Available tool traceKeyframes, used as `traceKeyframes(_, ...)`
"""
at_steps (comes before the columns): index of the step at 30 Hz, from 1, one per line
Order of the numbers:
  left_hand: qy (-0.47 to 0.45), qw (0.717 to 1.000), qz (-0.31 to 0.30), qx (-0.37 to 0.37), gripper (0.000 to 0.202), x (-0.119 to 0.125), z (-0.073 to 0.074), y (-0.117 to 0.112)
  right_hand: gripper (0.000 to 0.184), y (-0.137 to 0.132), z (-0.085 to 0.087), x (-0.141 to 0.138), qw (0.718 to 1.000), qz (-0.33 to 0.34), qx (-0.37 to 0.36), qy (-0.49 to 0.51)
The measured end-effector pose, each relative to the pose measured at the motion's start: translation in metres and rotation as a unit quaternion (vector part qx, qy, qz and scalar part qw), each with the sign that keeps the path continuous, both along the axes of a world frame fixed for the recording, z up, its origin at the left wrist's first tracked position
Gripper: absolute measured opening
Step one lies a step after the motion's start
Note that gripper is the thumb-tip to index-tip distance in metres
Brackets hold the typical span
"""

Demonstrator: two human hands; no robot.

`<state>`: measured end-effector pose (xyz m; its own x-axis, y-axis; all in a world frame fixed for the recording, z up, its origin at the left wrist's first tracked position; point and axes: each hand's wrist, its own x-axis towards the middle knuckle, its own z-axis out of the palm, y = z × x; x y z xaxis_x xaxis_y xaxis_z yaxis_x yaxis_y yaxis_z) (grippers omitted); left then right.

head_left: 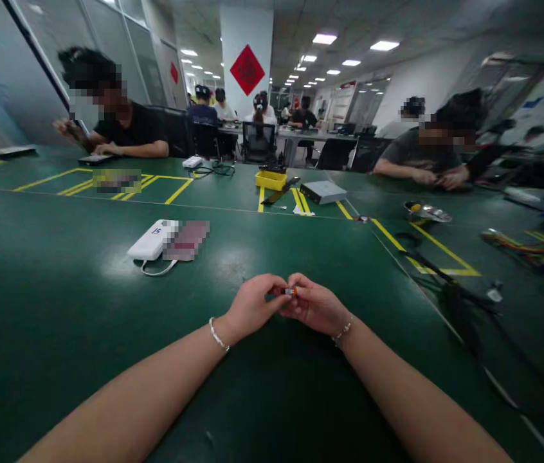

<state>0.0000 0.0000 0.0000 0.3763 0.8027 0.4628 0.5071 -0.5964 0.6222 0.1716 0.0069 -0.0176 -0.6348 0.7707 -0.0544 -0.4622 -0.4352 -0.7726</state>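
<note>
One small piece [290, 292], orange towards one end, sits where the left hand [256, 302] and the right hand [321, 307] meet over the green table [74, 308], both pinched on it.

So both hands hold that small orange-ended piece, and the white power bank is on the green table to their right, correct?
The side is wrong: the head view shows the white power bank on the green table to the left of the left hand and right hand, which do both hold the small orange-ended piece.
</note>
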Motion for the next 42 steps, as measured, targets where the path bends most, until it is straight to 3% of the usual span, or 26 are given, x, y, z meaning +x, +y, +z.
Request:
traceKeyframes(15,-0.022,1.0,0.0,-0.019,0.012,0.0,-0.004,0.003,0.015,-0.007,0.008,0.0,0.999,-0.034,-0.014,-0.037)
traceKeyframes(18,-0.056,0.998,0.005,-0.039,0.023,0.002,-0.008,0.005,0.015,-0.007,0.011,-0.002,0.997,-0.046,-0.01,-0.055)
traceKeyframes(20,-0.074,0.996,0.009,-0.05,0.037,0.002,-0.011,0.007,0.015,-0.003,0.015,0.002,0.993,-0.085,0.012,-0.081)
traceKeyframes(22,-0.067,0.996,0.022,-0.056,0.046,0.001,-0.013,0.01,0.016,0.005,0.02,0.014,0.974,-0.172,0.054,-0.137)
traceKeyframes(24,-0.034,0.996,0.054,-0.064,0.046,-0.001,-0.015,0.014,0.017,0.014,0.023,0.037,0.913,-0.295,0.106,-0.263)
traceKeyframes(25,-0.01,0.995,0.071,-0.07,0.044,-0.002,-0.015,0.016,0.018,0.019,0.025,0.052,0.856,-0.35,0.134,-0.356)
traceKeyframes(27,0.045,0.991,0.098,-0.082,0.041,-0.004,-0.016,0.019,0.022,0.025,0.025,0.085,0.689,-0.415,0.173,-0.568)
traceKeyframes(29,0.094,0.985,0.118,-0.088,0.04,-0.004,-0.017,0.021,0.026,0.028,0.023,0.116,0.524,-0.413,0.17,-0.726)
traceKeyframes(30,0.112,0.982,0.123,-0.088,0.04,-0.004,-0.018,0.022,0.028,0.028,0.022,0.13,0.467,-0.396,0.156,-0.775)
traceKeyframes(31,0.125,0.98,0.127,-0.086,0.04,-0.004,-0.019,0.022,0.03,0.027,0.021,0.14,0.431,-0.379,0.136,-0.807)
traceKeyframes(32,0.135,0.979,0.128,-0.085,0.04,-0.004,-0.019,0.022,0.032,0.026,0.019,0.149,0.412,-0.362,0.116,-0.828)
traceKeyframes(34,0.149,0.977,0.129,-0.084,0.039,-0.004,-0.02,0.022,0.034,0.023,0.017,0.159,0.401,-0.332,0.085,-0.85)
traceKeyframes(40,0.182,0.971,0.126,-0.088,0.039,-0.006,-0.016,0.018,0.037,0.022,0.015,0.164,0.422,-0.294,0.013,-0.857)
traceKeyframes(42,0.186,0.97,0.127,-0.086,0.039,-0.006,-0.015,0.017,0.042,0.021,0.019,0.157,0.409,-0.282,0.005,-0.868)
